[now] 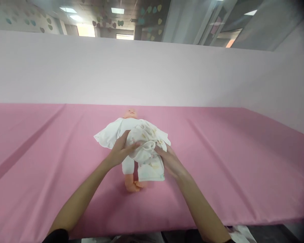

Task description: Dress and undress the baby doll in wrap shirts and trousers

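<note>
Dark sleeves [56, 237], bare forearms [84, 194]
The left sleeve is plain black, its edge curving round the forearm; of the right sleeve [230, 241], only a dark sliver shows at the bottom of the view. The left hand [119, 152] and right hand [170, 161] are bare, like both slim wrists [108, 163].

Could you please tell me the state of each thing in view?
Printed cloth: bunched, in both hands
Left hand: gripping printed cloth
Right hand: gripping printed cloth
Doll: lying face up, feet bare
White top: on doll, sleeves spread
Pink cover: creased
Ceiling lights: lit
</note>
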`<state>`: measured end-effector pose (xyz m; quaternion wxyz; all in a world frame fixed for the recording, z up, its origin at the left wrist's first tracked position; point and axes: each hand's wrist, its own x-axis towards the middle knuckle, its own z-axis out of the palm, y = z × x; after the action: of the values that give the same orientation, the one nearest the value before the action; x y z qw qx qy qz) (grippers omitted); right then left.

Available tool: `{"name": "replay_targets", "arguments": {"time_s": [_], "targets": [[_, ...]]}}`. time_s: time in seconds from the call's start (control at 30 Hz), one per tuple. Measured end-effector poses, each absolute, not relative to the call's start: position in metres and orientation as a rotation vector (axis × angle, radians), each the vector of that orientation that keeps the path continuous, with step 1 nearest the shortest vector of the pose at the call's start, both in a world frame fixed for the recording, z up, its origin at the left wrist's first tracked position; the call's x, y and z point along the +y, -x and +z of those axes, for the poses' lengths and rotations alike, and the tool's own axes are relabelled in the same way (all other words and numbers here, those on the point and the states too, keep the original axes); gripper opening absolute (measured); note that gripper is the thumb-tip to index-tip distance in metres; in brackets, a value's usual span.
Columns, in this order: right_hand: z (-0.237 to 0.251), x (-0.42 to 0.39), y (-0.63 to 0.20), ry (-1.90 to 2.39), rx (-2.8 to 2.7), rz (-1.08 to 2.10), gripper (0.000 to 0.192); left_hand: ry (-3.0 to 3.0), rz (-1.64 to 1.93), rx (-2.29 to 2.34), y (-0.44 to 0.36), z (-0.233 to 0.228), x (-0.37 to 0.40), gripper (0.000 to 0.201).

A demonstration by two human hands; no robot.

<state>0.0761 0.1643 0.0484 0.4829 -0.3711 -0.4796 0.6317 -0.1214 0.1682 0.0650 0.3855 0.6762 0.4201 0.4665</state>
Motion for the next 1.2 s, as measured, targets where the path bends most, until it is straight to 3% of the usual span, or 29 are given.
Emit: {"name": "replay_targets", "arguments": {"time_s": [0.2,0.47,0.53,0.63,0.77,0.93,1.07,1.2], "targets": [[0.055,0.179,-0.062,0.838,-1.174,1.544,0.048,-1.65,1.271,1.231,0.138,0.077,0.171,0.033],[0.064,0.192,-0.046,0.927,-1.262,1.482,0.042,-1.884,1.271,1.645,0.141,0.061,0.185,0.055],[0.063,0.193,-0.038,0.924,-1.319,1.422,0.04,-2.073,1.265,1.714,0.136,0.056,0.183,0.052],[0.063,0.194,-0.03,0.855,-1.409,1.365,0.036,-2.221,1.168,1.598,0.132,0.06,0.173,0.036],[0.066,0.193,-0.034,0.834,-1.434,1.33,0.031,-2.046,1.046,1.3,0.132,0.081,0.154,0.036],[0.069,0.183,-0.046,0.816,-1.512,1.178,0.039,-2.041,0.957,1.134,0.125,0.09,0.144,0.057],[0.072,0.161,-0.04,0.828,-1.706,0.878,0.049,-1.873,1.115,1.233,0.117,0.083,0.148,0.04],[0.071,0.143,-0.028,0.843,-1.864,0.568,0.075,-1.752,1.232,1.252,0.115,0.082,0.143,0.029]]}}
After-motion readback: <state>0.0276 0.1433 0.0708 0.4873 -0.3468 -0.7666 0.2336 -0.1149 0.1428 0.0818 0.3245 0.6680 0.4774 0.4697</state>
